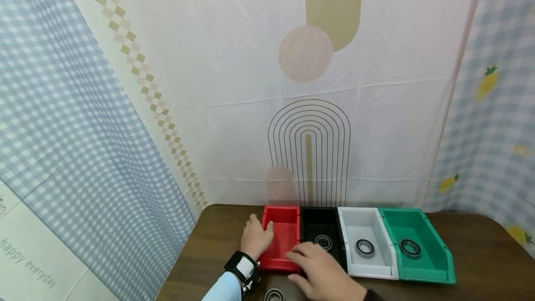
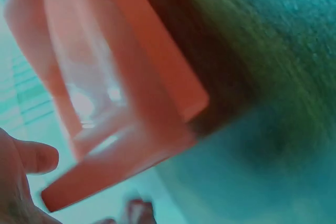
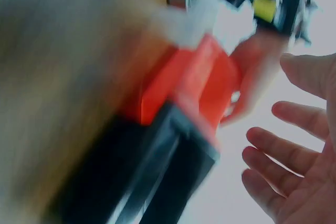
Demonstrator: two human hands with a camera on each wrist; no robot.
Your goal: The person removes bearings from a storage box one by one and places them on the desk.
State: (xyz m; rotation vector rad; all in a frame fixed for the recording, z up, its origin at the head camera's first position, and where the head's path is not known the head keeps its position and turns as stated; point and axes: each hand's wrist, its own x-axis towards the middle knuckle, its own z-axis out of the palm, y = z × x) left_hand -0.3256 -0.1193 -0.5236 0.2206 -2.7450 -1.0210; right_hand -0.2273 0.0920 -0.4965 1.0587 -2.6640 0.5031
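My left hand (image 1: pixel 256 238) is at the left wall of the red bin (image 1: pixel 276 264), thumb spread from the fingers. In the left wrist view the thumb (image 2: pixel 39 157) shows beside the bin's wall, and the other fingers are mostly out of view. My right hand (image 1: pixel 323 273) hovers over the front of the black bin (image 1: pixel 319 217), fingers spread and nothing in its grasp. A bearing (image 1: pixel 323 242) lies in the black bin, partly behind that hand. Another bearing (image 1: pixel 274 295) sits on the table in front of the red bin, cut off by the frame's lower edge.
To the right stand a white bin (image 1: pixel 353 221) and a green bin (image 1: pixel 439 257), side by side with the others. Each holds a ring bearing: one (image 1: pixel 365 248) in white, one (image 1: pixel 410 248) in green. Behind the brown table (image 1: pixel 485 254) hangs a patterned curtain (image 1: pixel 225 152).
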